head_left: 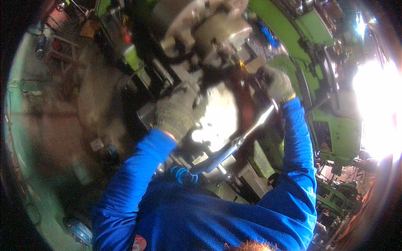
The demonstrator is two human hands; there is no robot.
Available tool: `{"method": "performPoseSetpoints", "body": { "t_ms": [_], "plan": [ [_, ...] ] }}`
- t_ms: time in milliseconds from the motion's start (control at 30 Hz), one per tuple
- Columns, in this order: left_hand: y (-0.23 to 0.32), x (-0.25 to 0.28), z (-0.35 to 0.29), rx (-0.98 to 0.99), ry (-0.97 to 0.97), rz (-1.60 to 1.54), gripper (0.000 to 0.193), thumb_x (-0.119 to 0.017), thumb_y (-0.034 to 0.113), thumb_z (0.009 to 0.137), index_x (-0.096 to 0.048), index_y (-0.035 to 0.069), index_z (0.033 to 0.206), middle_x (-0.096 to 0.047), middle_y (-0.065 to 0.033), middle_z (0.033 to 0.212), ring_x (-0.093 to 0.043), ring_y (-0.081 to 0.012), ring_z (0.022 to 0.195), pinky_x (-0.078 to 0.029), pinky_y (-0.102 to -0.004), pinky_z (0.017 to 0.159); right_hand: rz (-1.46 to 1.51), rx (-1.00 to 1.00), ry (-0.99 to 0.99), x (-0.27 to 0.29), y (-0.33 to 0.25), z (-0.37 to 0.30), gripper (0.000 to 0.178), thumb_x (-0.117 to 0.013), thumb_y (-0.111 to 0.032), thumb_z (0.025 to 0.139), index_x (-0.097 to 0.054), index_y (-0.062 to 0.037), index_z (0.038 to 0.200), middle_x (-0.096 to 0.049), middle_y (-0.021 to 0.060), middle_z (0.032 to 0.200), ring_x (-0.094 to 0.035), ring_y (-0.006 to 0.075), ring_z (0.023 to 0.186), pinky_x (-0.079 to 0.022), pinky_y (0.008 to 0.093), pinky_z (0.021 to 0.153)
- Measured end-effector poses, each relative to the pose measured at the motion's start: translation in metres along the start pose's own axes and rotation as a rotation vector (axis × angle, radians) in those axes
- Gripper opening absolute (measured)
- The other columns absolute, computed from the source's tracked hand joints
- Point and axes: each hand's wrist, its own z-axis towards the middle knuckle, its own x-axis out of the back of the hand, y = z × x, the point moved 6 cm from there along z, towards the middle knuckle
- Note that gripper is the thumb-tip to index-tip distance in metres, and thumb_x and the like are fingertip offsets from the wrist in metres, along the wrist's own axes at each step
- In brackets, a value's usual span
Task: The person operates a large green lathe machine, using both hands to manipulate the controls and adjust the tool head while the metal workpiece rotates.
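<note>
My left hand [178, 113], in a pale work glove, reaches into the machine just left of a brightly lit patch. Its fingers are smeared by motion and run into the grey metal parts, so their closure does not show. My right hand [279, 83], also gloved, is curled around a dark part at the machine's right side; what it holds is unclear. Below and between my hands, a slim blue tool [217, 160] lies slanted, its shiny metal tip pointing up toward my right wrist. A blue coiled hose [183, 174] sits by its lower end.
Ahead is a big round metal chuck-like part [201, 25], blurred. A green machine body [310, 79] curves along the right, with a strong glare [379, 108] beyond it. At left, a dark brownish floor [58, 138] meets a green border [21, 167].
</note>
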Motion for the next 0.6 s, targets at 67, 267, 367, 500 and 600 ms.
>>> {"method": "performPoseSetpoints", "body": {
  "t_ms": [67,267,367,500,600],
  "plan": [
    [-0.002,-0.003,0.001,-0.008,-0.003,0.006,0.050,-0.056,0.055,0.096,-0.067,0.011,0.117,-0.072,-0.0239,0.099,-0.071,-0.0436,0.089,-0.056,-0.0541,0.082,-0.035,0.004,-0.021,-0.003,0.001,0.002,0.043,-0.082,-0.033,0.073,-0.068,-0.0170,0.111,-0.073,0.0145,0.104,-0.070,0.0377,0.098,-0.055,0.0470,0.085],
    [-0.001,-0.002,0.000,-0.030,0.003,-0.012,0.051,-0.055,0.055,0.097,-0.067,0.010,0.117,-0.072,-0.0233,0.101,-0.071,-0.0428,0.091,-0.056,-0.0538,0.082,-0.042,0.010,-0.070,-0.003,0.001,0.006,0.041,-0.080,-0.036,0.075,-0.069,-0.0179,0.110,-0.073,0.0145,0.104,-0.070,0.0383,0.097,-0.055,0.0477,0.083],
    [-0.003,-0.003,0.003,0.008,-0.017,-0.009,0.046,-0.059,0.052,0.095,-0.068,0.009,0.111,-0.072,-0.0220,0.100,-0.070,-0.0421,0.090,-0.056,-0.0530,0.081,-0.007,-0.003,-0.098,-0.002,0.001,0.009,0.037,-0.078,-0.032,0.078,-0.070,-0.0175,0.111,-0.073,0.0146,0.103,-0.070,0.0379,0.098,-0.055,0.0467,0.084],
    [0.003,-0.005,0.000,-0.007,0.093,-0.077,0.036,-0.067,0.047,0.092,-0.071,0.011,0.096,-0.072,-0.0180,0.096,-0.069,-0.0422,0.088,-0.055,-0.0519,0.078,0.048,-0.013,-0.006,0.004,-0.002,0.002,0.024,-0.073,-0.026,0.081,-0.072,-0.0133,0.102,-0.073,0.0151,0.093,-0.070,0.0367,0.089,-0.055,0.0456,0.080],
    [0.011,0.000,-0.002,-0.031,0.064,-0.114,0.038,-0.065,0.049,0.093,-0.071,0.012,0.093,-0.072,-0.0167,0.093,-0.069,-0.0425,0.085,-0.055,-0.0517,0.076,0.005,-0.015,0.024,0.007,-0.012,-0.004,0.019,-0.070,-0.025,0.083,-0.072,-0.0128,0.098,-0.072,0.0157,0.088,-0.070,0.0360,0.085,-0.055,0.0463,0.077]
  ]
}}
